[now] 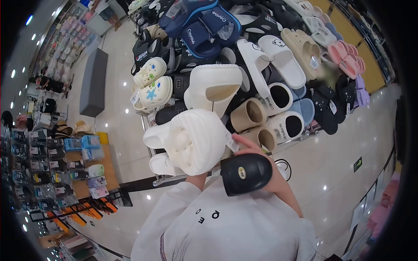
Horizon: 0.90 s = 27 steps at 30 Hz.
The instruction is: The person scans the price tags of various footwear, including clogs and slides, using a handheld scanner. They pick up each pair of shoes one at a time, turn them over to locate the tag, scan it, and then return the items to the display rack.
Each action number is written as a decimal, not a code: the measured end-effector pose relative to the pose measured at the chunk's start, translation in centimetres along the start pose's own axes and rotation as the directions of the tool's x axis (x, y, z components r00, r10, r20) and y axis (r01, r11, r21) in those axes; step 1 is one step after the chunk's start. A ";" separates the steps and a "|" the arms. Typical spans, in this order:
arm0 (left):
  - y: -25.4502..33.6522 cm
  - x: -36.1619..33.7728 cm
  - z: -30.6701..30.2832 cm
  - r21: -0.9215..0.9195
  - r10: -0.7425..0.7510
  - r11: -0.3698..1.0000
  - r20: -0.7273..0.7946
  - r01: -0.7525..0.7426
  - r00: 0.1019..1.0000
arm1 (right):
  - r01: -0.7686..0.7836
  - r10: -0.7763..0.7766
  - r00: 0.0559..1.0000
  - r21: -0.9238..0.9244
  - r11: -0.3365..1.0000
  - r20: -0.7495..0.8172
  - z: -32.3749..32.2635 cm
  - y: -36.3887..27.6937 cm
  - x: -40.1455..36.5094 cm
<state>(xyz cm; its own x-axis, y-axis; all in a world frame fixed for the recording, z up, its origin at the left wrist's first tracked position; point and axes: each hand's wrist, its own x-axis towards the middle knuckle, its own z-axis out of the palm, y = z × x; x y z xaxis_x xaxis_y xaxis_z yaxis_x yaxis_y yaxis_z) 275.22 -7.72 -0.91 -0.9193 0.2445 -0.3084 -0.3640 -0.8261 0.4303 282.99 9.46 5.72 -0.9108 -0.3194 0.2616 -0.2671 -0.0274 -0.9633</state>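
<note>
A chunky white shoe (196, 141) with a thick, rounded edge and a lumpy middle was tilted toward the camera. Its white printed tag (231, 142) slanted at the right edge, by the right hand (253, 146); overlapping that hand was a glossy black device (248, 174) bearing 1 gold oval emblem.

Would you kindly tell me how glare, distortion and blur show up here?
Head view: bright dots of glare on the shiny floor; head view: a wide lens curves the edges, leaving black corners; head view: a smudged patch beside the pink slippers, while the nearest white shoe looks fairly sharp.
</note>
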 end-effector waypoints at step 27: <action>-1.1 0.8 0.3 -0.265 0.031 0.942 0.683 0.208 0.730 | 0.024 -0.045 0.996 -0.269 0.963 -0.074 0.7 -4.0 -0.6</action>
<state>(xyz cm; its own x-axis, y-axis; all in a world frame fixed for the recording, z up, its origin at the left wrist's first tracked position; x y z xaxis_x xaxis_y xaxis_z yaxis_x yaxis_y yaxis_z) 274.82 -6.40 -1.37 -0.7844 0.4999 0.3673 -0.4944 -0.8614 0.1165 284.87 9.11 9.37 -0.9184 -0.2472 0.3088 -0.3637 0.2211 -0.9049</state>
